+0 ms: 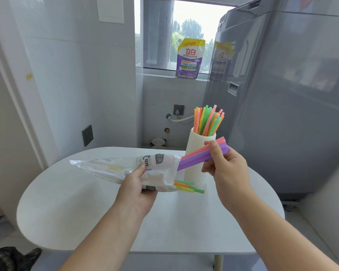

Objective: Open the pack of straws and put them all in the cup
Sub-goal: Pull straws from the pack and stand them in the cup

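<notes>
Both bare forearms reach forward and upward from the lower edge of the view, converging slightly. The left hand (138,184) is turned with its back toward the camera, thumb on top and fingers curled underneath, closed in a grip on the straw pack (129,169), which extends out to its left. The right hand (226,171) is held higher and a little farther forward, well apart from the left, wrist bent, back of the hand facing right. Its thumb (213,151) points up and presses against the curled fingers, pinching purple and pink straws (196,158) that run from this hand toward the left hand.
</notes>
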